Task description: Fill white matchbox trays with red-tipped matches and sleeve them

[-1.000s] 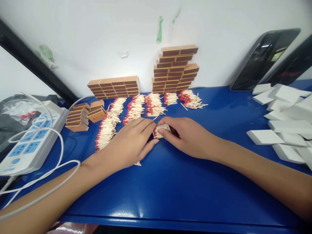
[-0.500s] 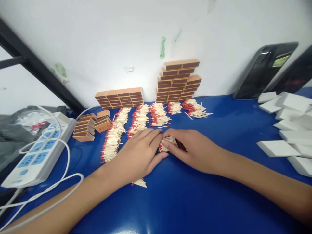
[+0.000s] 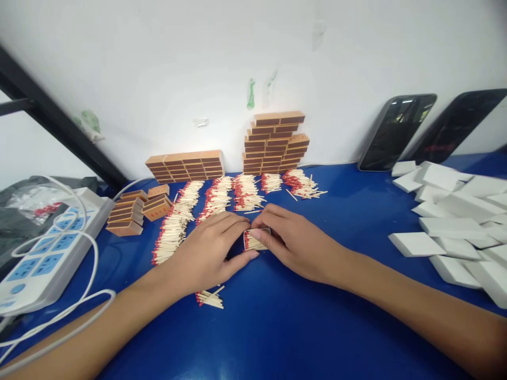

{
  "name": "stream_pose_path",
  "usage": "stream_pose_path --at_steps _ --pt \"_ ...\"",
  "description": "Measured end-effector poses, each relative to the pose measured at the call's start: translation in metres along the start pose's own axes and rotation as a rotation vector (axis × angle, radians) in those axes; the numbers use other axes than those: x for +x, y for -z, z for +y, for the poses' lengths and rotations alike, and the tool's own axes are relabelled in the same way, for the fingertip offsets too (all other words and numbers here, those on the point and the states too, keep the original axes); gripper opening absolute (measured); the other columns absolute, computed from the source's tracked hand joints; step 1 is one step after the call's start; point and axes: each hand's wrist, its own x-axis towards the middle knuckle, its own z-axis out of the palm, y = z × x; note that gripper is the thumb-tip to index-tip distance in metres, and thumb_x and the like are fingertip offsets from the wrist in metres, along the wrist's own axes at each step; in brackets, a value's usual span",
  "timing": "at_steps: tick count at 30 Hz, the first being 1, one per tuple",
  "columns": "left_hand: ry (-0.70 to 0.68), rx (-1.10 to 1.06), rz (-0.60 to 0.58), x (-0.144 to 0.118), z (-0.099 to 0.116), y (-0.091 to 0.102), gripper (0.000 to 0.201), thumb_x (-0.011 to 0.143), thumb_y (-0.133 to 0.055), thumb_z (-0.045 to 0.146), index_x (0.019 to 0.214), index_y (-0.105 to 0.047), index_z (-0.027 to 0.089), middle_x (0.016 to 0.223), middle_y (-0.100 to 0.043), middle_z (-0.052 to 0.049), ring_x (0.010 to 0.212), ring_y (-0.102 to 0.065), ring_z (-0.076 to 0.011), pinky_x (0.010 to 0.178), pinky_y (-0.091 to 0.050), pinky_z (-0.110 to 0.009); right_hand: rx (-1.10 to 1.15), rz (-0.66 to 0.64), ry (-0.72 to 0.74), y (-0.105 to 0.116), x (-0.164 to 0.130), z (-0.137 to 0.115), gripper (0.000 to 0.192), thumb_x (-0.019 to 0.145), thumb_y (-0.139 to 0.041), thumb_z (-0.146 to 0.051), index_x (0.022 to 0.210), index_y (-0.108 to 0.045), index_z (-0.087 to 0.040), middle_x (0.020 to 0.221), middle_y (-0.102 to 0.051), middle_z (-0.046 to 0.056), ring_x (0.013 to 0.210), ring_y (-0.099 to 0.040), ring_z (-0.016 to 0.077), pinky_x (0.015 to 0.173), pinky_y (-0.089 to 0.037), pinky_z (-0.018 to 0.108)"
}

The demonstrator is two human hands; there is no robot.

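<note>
Hands [image 3: 253, 245] unmoved, still gripping matchbox tray [image 3: 255, 241].

The small bundle of matches [image 3: 209, 298] under the left hand [image 3: 206, 253] now lies fully uncovered.

I have 1 head-worn view, looking forward and down across the blue table [image 3: 317, 327] toward the white wall [image 3: 198, 63], close above both forearms.
</note>
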Motion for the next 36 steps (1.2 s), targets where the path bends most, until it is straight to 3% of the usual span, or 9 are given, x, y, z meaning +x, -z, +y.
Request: stream_pose_path --at_steps 6,10,16,28,36 --pt "-0.032 -0.024 -0.015 0.002 -0.003 0.002 0.034 0.104 -0.064 0.042 0.127 -0.066 0.018 0.126 -0.071 -0.012 0.122 -0.064 -0.0286 0.109 -0.054 -0.050 -0.024 0.021 0.003 0.001 0.000 0.001 0.020 0.106 -0.058 -0.037 0.116 -0.066 -0.022 0.113 -0.065 0.006 0.081 -0.062 0.0158 0.075 -0.048 0.033" --pt "-0.052 -0.020 -0.004 0.001 -0.004 0.001 0.032 0.104 -0.065 0.043 0.123 -0.068 0.018 0.125 -0.072 -0.011 0.124 -0.062 -0.0285 0.112 -0.052 -0.050 -0.033 0.028 0.030 0.004 -0.001 0.001 0.013 0.104 -0.060 -0.032 0.112 -0.064 -0.022 0.113 -0.063 0.005 0.069 -0.055 0.0114 0.068 -0.045 0.032" --pt "-0.077 -0.028 0.020 0.003 -0.004 0.002 0.024 0.104 -0.065 0.040 0.113 -0.068 0.019 0.115 -0.073 -0.010 0.118 -0.064 -0.0278 0.108 -0.054 -0.049 -0.018 -0.041 0.066 0.008 0.000 0.000 0.012 0.103 -0.061 -0.028 0.095 -0.066 -0.021 0.106 -0.062 0.003 0.075 -0.058 0.0122 0.069 -0.046 0.030" --pt "-0.086 -0.010 0.052 0.003 -0.006 0.003 0.026 0.099 -0.071 0.039 0.112 -0.069 0.016 0.114 -0.073 -0.009 0.118 -0.064 -0.0260 0.108 -0.055 -0.046 -0.101 -0.076 0.072 0.008 0.001 0.004 0.016 0.107 -0.056 -0.028 0.097 -0.065 -0.020 0.106 -0.061 0.004 0.075 -0.059 0.0125 0.068 -0.045 0.030" --pt "-0.092 0.006 0.067 0.000 -0.006 0.001 0.026 0.099 -0.071 0.040 0.114 -0.069 0.018 0.116 -0.073 -0.010 0.121 -0.065 -0.0284 0.109 -0.055 -0.047 -0.046 0.104 0.068 0.018 0.008 0.016 0.011 0.102 -0.063 -0.031 0.100 -0.066 -0.021 0.095 -0.061 0.003 0.082 -0.057 0.0160 0.073 -0.045 0.031"
